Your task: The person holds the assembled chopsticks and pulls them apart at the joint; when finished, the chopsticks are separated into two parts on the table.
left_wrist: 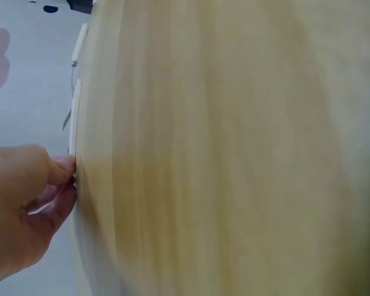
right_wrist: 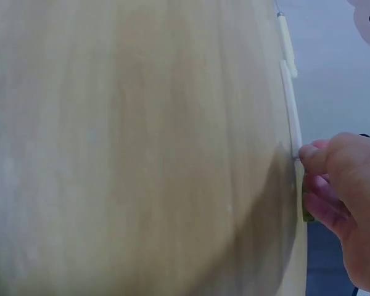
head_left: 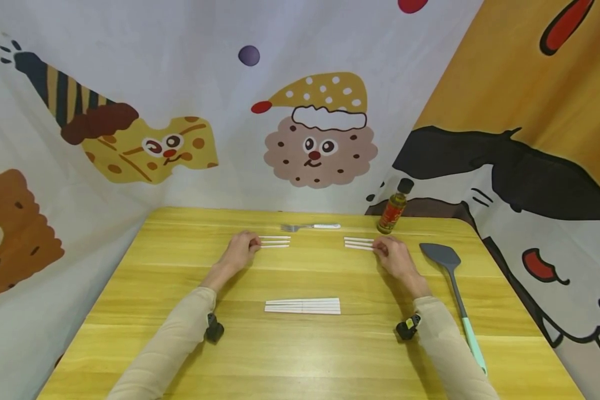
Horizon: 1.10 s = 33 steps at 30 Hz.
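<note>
Several white sticks lie in two short rows at the back of the table, a left group (head_left: 275,241) and a right group (head_left: 358,243). At the outer end of the left group, my left hand (head_left: 240,250) pinches a stick end; the left wrist view shows thumb and fingers of that hand (left_wrist: 31,203) on a white stick (left_wrist: 74,117). My right hand (head_left: 395,258) pinches the outer end of the right group, as the right wrist view also shows, with the hand (right_wrist: 345,191) at a white stick (right_wrist: 290,111). A bundle of white sticks (head_left: 302,305) lies nearer, between the forearms.
A fork with a white handle (head_left: 326,226) lies behind the sticks. At the back right stands a bottle with a black cap (head_left: 392,211). A grey spatula with a mint handle (head_left: 459,294) lies right of my right arm. A patterned cloth (head_left: 230,166) hangs behind the table (head_left: 300,361).
</note>
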### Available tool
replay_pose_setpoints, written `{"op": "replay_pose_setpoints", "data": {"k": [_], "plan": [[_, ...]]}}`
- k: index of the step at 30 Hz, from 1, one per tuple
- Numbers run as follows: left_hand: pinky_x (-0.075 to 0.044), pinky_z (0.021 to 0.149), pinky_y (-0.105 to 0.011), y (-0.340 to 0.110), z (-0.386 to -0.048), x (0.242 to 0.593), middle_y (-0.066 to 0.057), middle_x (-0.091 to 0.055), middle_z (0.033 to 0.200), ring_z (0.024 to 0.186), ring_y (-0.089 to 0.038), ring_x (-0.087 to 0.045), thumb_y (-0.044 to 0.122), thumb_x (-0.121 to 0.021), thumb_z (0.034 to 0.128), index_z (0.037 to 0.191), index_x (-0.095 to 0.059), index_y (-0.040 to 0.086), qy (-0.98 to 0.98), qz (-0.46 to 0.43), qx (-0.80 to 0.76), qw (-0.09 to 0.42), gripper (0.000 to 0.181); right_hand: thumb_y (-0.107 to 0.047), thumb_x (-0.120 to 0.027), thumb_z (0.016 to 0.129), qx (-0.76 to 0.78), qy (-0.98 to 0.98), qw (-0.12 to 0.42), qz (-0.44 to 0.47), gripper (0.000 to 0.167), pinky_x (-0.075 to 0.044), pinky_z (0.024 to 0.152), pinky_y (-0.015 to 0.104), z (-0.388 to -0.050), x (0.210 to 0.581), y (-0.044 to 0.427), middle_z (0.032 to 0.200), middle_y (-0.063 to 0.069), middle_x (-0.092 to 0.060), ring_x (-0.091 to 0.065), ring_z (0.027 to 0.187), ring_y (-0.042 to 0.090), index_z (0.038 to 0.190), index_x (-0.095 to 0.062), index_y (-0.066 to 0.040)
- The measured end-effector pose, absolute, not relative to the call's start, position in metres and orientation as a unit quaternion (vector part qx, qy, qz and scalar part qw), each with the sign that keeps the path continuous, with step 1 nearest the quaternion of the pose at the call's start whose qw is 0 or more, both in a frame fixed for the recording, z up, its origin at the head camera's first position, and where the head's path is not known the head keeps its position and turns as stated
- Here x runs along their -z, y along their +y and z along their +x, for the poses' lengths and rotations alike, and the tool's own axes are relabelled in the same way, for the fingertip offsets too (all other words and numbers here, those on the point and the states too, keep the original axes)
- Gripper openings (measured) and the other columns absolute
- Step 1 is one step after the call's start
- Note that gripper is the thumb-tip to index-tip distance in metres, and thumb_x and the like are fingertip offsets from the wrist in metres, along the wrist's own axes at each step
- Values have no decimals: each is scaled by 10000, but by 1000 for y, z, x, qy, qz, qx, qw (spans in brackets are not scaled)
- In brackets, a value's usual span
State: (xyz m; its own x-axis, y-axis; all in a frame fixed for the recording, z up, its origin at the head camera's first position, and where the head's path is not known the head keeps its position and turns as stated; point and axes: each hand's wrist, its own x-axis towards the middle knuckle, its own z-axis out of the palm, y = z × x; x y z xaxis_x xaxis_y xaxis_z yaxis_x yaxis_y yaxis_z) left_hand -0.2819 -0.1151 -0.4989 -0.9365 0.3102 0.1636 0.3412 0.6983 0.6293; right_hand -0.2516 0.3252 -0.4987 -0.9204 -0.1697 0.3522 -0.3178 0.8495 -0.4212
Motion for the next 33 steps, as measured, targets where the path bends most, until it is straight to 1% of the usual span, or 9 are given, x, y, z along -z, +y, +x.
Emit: {"op": "replay_pose_setpoints", "data": {"k": [4, 9, 12, 17, 20, 24, 26, 29, 33], "plan": [[-560, 785, -377, -119, -282, 501, -120, -669, 955, 880, -242, -627, 4, -677, 946, 977, -708, 6, -919, -178, 352, 27, 44, -21, -740, 896, -240, -948, 159, 134, 80, -554, 708, 434, -247, 493, 325, 933, 147, -679, -665, 809, 280, 970, -715, -40], [-559, 781, -387, -127, -277, 500, -125, -682, 944, 874, -246, -639, -6, -686, 935, 971, -705, -1, -917, -184, 350, 45, 42, 1, -748, 878, -244, -941, 173, 159, 89, -570, 692, 432, -243, 487, 321, 901, 147, -677, -671, 786, 275, 958, -714, -18], [-553, 756, -368, -132, -272, 497, -116, -676, 930, 852, -229, -632, -9, -684, 933, 974, -705, -2, -918, -190, 346, 49, 47, 10, -742, 876, -254, -937, 168, 171, 94, -582, 698, 431, -239, 482, 318, 905, 144, -685, -679, 794, 276, 962, -716, -15], [-520, 707, -314, -135, -257, 488, -86, -640, 901, 810, -187, -581, 0, -680, 935, 972, -710, 7, -919, -212, 330, 49, 48, 8, -743, 873, -259, -937, 149, 181, 120, -582, 688, 403, -230, 477, 310, 938, 131, -692, -676, 810, 259, 981, -716, -36], [-515, 697, -290, -131, -245, 481, -76, -627, 895, 802, -172, -567, 13, -692, 933, 974, -710, 8, -918, -229, 322, 39, 45, 21, -761, 851, -266, -933, 148, 195, 147, -587, 671, 383, -225, 475, 302, 943, 134, -694, -676, 802, 252, 981, -714, -29], [-518, 696, -267, -121, -227, 473, -56, -613, 886, 802, -153, -563, 23, -705, 927, 981, -702, 14, -916, -242, 320, 12, 54, 41, -769, 837, -280, -924, 142, 220, 149, -585, 646, 336, -218, 474, 290, 915, 105, -690, -664, 781, 230, 959, -710, -19], [-519, 700, -256, -115, -219, 470, -42, -607, 884, 805, -144, -562, 29, -708, 926, 983, -699, 18, -915, -249, 318, 0, 59, 36, -771, 839, -283, -919, 136, 238, 136, -582, 630, 327, -214, 474, 283, 900, 94, -689, -656, 768, 214, 948, -708, -15], [-521, 701, -233, -106, -208, 466, -18, -604, 887, 810, -126, -560, 41, -708, 931, 989, -696, 22, -910, -271, 314, -14, 62, 11, -779, 845, -291, -915, 113, 256, 136, -576, 632, 304, -208, 475, 273, 882, 72, -687, -645, 766, 176, 954, -706, -24], [-527, 701, -203, -97, -196, 464, -3, -606, 886, 808, -110, -566, 45, -709, 929, 995, -701, 18, -899, -309, 307, -30, 72, -43, -797, 852, -304, -912, 57, 270, 154, -557, 659, 247, -198, 477, 259, 879, 17, -687, -625, 771, 99, 975, -705, -53]]}}
